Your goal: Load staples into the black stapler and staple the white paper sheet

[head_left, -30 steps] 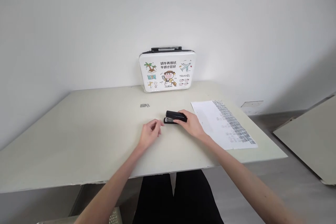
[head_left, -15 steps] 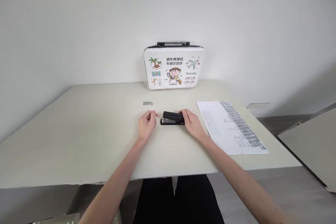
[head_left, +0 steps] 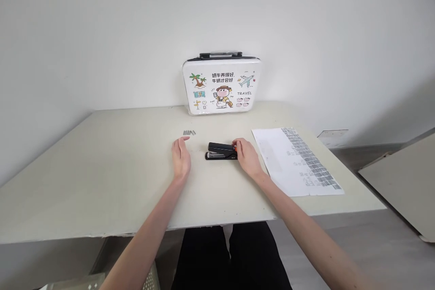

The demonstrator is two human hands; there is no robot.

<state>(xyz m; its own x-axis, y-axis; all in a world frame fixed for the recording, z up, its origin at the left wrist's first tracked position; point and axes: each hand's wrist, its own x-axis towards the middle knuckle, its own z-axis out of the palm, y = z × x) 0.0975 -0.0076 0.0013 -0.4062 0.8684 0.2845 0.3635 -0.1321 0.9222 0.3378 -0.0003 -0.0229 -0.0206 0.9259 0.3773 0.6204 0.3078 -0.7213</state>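
A black stapler (head_left: 220, 150) lies on the white table, its top arm slightly raised at the left end. My right hand (head_left: 248, 156) grips its right end, with fingers bent around the back and a bit of orange-red showing beside them. To the left of the stapler, my left hand (head_left: 181, 157) rests apart from it with its fingers extended and nothing visible in them. Just beyond the left fingertips lie several small grey strips of staples (head_left: 189, 132).
A white case (head_left: 220, 86) with travel cartoons and a black handle stands against the wall at the back. Printed paper (head_left: 295, 161) lies on the table's (head_left: 84, 181) right side. Below the front edge at left is a pale perforated basket (head_left: 152, 279).
My left hand has moved left, away from the stapler's tip, and its curled fingers have straightened. My right hand stays on the stapler. The view has shifted slightly.
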